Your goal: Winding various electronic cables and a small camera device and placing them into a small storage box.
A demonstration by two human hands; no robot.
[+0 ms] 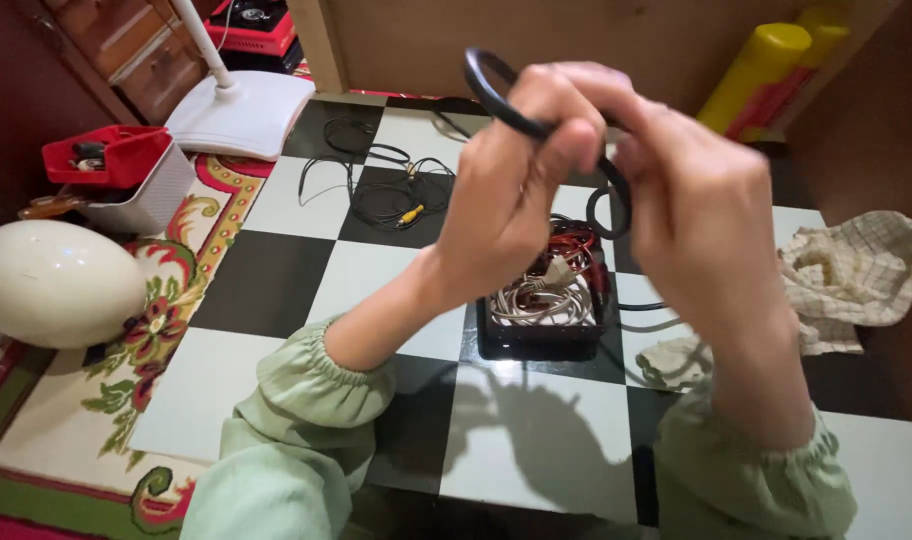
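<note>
Now, hands: our left hand (511, 175) and right hand (701, 210) are both closed on the black cable (491, 95), raised above the box (546, 310).
Cable: it bends in loops between our fingers; we judge it light, soft and a little springy.
Grip: we think best near the loop, not the end.
Around: more wires (386, 190) lie on the checkered floor (276, 270); a cloth (846, 275) lies at the right.

A white egg-shaped lamp (56, 283), checked cloth (856, 270), yellow cylinder (754, 72), red-lidded box (126, 170)
</note>
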